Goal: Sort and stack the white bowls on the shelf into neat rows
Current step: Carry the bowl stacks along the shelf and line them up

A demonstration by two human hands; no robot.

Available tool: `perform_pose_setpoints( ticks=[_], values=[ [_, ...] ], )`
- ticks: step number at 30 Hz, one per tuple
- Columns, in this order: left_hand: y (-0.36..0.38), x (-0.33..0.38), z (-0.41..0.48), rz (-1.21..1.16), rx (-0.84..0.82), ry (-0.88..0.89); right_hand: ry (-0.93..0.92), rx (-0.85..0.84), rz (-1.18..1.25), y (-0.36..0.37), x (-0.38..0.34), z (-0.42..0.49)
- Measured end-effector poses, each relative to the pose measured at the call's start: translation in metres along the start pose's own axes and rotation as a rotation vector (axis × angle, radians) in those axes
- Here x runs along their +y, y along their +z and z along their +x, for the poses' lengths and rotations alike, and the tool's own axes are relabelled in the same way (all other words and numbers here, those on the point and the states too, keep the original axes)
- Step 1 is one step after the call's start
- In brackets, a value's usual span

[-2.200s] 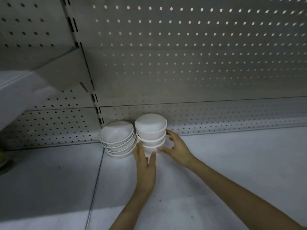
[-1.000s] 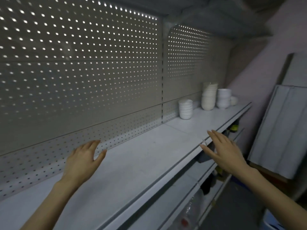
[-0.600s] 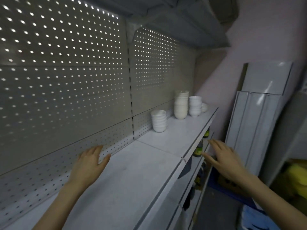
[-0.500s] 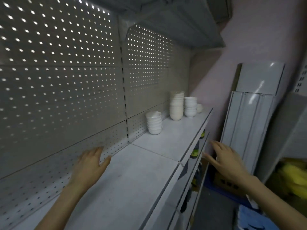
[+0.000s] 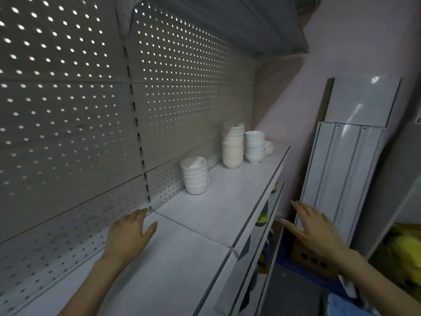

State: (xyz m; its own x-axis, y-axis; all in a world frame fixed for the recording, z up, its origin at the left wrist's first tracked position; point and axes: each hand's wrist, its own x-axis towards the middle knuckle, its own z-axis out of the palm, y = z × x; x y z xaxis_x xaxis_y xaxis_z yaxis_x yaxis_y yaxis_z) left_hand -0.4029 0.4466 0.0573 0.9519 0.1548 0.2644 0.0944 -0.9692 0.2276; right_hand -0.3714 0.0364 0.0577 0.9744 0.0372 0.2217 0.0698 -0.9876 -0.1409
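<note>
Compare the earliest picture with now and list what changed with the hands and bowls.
Both hands let go of the bowl stacks they were steadying. The left hand now hovers open over the shelf; the right hand is open past its edge. The far stacks stayed put.

Three stacks of white bowls [image 5: 195, 176] plus one lone bowl [image 5: 269, 148] on the far shelf [image 5: 227, 201]; two empty hands.

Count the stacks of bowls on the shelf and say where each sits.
3 stacks: the nearest stack by the pegboard, the tall cream stack farther along, and a white stack beside it. A lone small bowl sits behind; more may be hidden.
</note>
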Motion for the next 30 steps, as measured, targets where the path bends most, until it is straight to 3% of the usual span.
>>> perform_pose_setpoints(
  ticks=[7,16,25,30],
  values=[
    [0.029,0.056,0.036,0.024,0.044,-0.125,-0.160,0.046,0.066,0.001,0.064,0.083],
    [0.073,0.123,0.060,0.001,0.028,-0.303,-0.287,-0.080,0.106,0.024,0.132,0.168],
    [0.103,0.129,0.130,-0.051,-0.004,-0.370,-0.336,-0.154,0.197,0.073,0.132,0.247],
    [0.125,0.121,0.185,-0.217,-0.010,-0.416,-0.376,-0.146,0.222,0.084,0.105,0.300]
  ],
)
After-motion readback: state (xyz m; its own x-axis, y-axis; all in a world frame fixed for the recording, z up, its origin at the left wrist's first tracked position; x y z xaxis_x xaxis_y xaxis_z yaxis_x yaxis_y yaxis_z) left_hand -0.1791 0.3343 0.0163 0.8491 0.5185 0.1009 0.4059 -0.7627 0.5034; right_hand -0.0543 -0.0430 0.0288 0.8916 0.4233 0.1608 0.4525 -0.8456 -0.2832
